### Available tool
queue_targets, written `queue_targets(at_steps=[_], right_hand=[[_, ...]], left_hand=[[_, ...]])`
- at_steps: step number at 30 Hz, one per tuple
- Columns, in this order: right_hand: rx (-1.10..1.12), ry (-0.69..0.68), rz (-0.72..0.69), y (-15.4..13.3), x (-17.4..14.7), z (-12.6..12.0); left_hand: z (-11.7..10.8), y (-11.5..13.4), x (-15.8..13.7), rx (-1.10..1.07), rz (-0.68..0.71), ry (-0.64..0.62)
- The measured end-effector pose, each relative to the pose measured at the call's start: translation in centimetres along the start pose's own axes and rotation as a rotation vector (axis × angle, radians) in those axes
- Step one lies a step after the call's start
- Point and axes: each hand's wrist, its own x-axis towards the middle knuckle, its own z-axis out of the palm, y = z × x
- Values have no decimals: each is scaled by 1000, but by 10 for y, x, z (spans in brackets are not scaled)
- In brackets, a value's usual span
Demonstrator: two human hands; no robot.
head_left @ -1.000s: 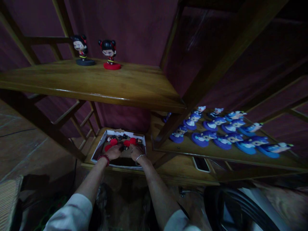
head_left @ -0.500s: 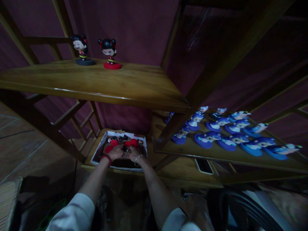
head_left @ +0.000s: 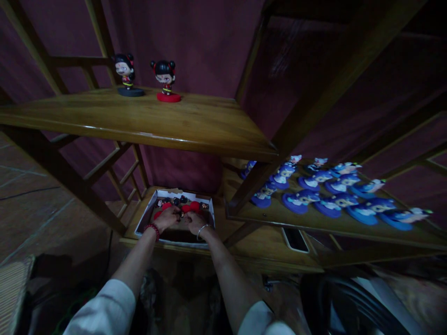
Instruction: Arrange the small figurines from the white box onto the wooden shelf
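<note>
Low on the lower shelf, a shallow white-edged cardboard box [head_left: 139,226] holds several small figurines with black hair and red round bases. Both of my hands reach into it. My left hand [head_left: 168,217], with a red bead bracelet, has its fingers curled at a small dark-haired figurine [head_left: 182,214]. My right hand [head_left: 194,222], wearing a silver bracelet, bends its fingers at the same figurine from the other side. My fingers and the dim light hide most of that piece. Behind the hands lie a red base [head_left: 193,207] and a figurine head [head_left: 204,205].
Two black-haired figurines, one on a dark base [head_left: 131,92] and one on a red base [head_left: 168,97], stand on the upper shelf [head_left: 139,121]. Several blue-based figurines [head_left: 302,201] fill the right shelf. Below it lies a phone [head_left: 295,239]. A wooden post [head_left: 258,186] divides the shelves.
The view has shifted slightly, so the upper figurines sit further right. My hands stay in the box, with their fingers moving a little around the small piece between them.
</note>
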Motion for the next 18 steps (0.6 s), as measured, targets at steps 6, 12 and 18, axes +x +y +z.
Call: queue_targets(at_steps=[6, 12, 18], right_hand=[[-129, 141, -5, 1, -5, -15], [-232, 328, 95, 4, -2, -23], [-275, 257, 152, 9, 6, -19]], left_hand=[[1, -6, -1, 10, 30, -16], [-2, -4, -4, 138, 65, -19], [-3, -3, -7, 202, 73, -27]])
